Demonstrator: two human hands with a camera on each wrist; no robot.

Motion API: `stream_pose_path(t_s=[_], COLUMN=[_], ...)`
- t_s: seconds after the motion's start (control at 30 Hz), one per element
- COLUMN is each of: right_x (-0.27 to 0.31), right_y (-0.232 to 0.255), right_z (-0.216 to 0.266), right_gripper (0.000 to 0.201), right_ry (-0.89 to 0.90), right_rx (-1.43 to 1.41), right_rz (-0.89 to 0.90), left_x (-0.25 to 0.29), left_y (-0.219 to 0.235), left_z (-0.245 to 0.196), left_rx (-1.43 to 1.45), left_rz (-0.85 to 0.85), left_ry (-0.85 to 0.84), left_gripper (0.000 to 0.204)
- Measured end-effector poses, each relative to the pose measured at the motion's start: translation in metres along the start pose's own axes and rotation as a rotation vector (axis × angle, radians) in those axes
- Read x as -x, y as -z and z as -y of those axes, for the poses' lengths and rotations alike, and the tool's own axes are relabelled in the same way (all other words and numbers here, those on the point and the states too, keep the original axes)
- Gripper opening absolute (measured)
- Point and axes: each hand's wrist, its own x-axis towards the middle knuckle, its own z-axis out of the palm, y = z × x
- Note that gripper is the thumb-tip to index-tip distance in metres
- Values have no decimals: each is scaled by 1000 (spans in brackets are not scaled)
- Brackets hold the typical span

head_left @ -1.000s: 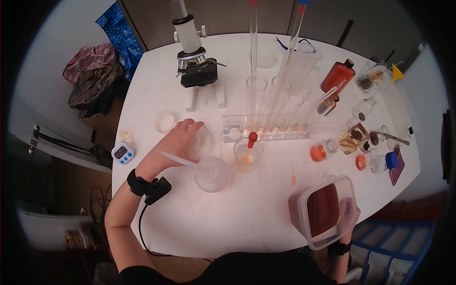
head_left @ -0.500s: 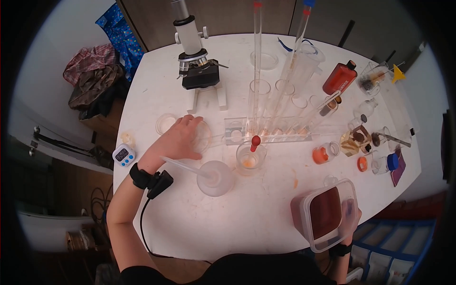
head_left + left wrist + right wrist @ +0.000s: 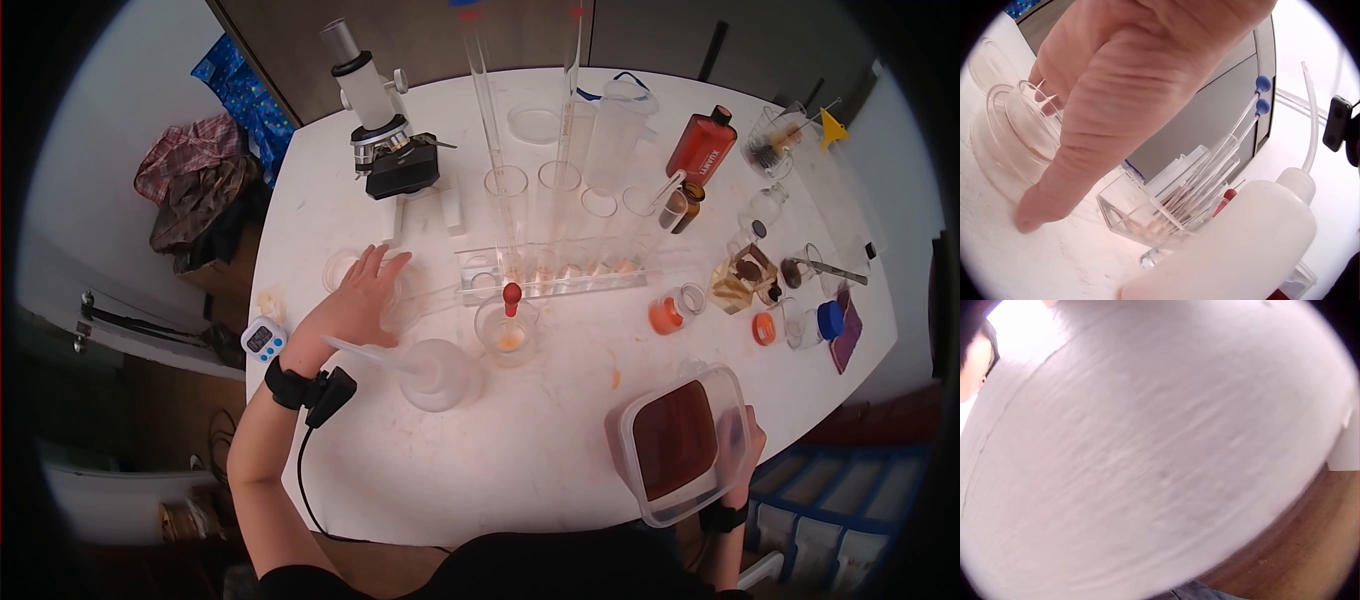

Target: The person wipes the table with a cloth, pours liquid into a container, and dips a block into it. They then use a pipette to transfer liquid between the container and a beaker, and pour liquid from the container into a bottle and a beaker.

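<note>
My left hand (image 3: pixel 350 305) is spread over clear round glass dishes (image 3: pixel 402 300) left of the tube rack (image 3: pixel 550 285). In the left wrist view, its thumb points down beside the stacked dishes (image 3: pixel 1000 156), and fingertips show behind the upper one; firm contact is unclear. A white wash bottle (image 3: pixel 437 375) stands close to this hand. Right of it, a red-bulbed dropper (image 3: pixel 512 295) rests in a small beaker (image 3: pixel 500 340). My right hand (image 3: pixel 752 452) is at the right side of a plastic tub (image 3: pixel 622 440) with a reddish-brown interior; the tub hides most of its fingers.
A microscope (image 3: pixel 385 130) stands at the back left, with a timer (image 3: pixel 264 341) at the left edge. Tall glass tubes rise behind the rack. A red bottle (image 3: pixel 702 147), an orange jar (image 3: pixel 665 315) and several small containers occupy the right side.
The head view has shifted and tilted. My left hand has moved slightly left, away from the rack, and its fingers look more spread. My right hand stays beside the tub.
</note>
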Motion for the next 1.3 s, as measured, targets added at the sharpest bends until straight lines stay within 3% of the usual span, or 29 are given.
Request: stream_pose_path(t_s=[0.07, 0.17, 0.23, 0.27, 0.37, 0.47, 0.57, 1.0, 1.1, 1.3], right_x=[0, -1, -1, -1, 0, 0, 1, 2, 0, 1], right_y=[1, 1, 1, 0, 1, 2, 3, 1, 2, 2], right_z=[1, 3, 3, 2, 2, 4, 8, 6, 10, 8], right_gripper=[11, 11, 11, 11, 11, 11, 11, 12, 11, 10], right_ry=[-3, -7, -11, -12, -11, -18, -32, -13, -5, 0], right_rx=[-2, -13, -24, -26, -26, -19, -6, 3, 7, 27], right_rz=[-1, 6, 17, 12, 13, 8, -5, -18, -16, -16], left_x=[4, 9, 5, 2, -11, -28, -44, -55, -61, -68], left_y=[5, 12, 19, 20, 18, 13, 3, 13, 15, 19], left_z=[-6, -6, -1, 0, 2, 13, 35, 51, 56, 58], left_rx=[-61, -21, 88, 87, 160, 130, 44, 132, 108, 225], left_rz=[-27, -160, -274, -274, -557, -686, -783, -613, -630, -656], left_ry=[-7, -31, -26, -23, 29, 88, 39, 89, 46, 132], left_gripper=[101, 85, 58, 58, 33, 33, 37, 46, 39, 23])
